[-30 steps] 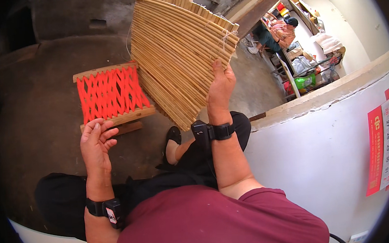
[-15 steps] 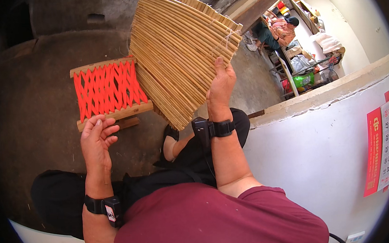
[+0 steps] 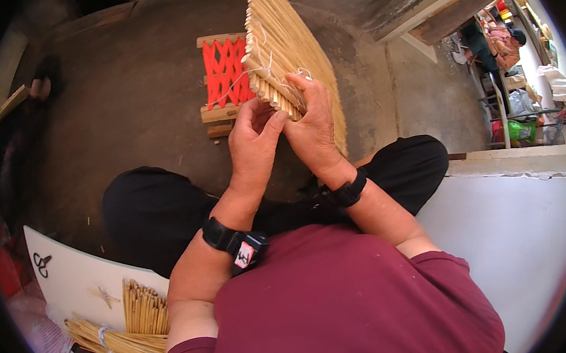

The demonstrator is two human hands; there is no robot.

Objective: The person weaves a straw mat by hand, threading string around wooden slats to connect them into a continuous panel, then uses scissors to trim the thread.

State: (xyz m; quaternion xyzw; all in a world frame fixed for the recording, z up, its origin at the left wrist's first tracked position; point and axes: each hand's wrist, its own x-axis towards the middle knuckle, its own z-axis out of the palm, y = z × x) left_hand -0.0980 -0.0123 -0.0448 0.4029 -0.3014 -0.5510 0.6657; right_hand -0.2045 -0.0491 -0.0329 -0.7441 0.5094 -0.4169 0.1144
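"Dark grey-brown floor spans the upper frame. What's held?"

"Upper centre: tan mat of slender, straw-like stalks, probably light, stiff lengthwise. Left hand pinches its lower end; right hand grips alongside, sensibly."

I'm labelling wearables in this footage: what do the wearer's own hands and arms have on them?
Left hand and right hand show no gloves. Each forearm wears a black strap; the left strap carries a boxy black device with a pale, pink-edged label. The sleeves are short and maroon.
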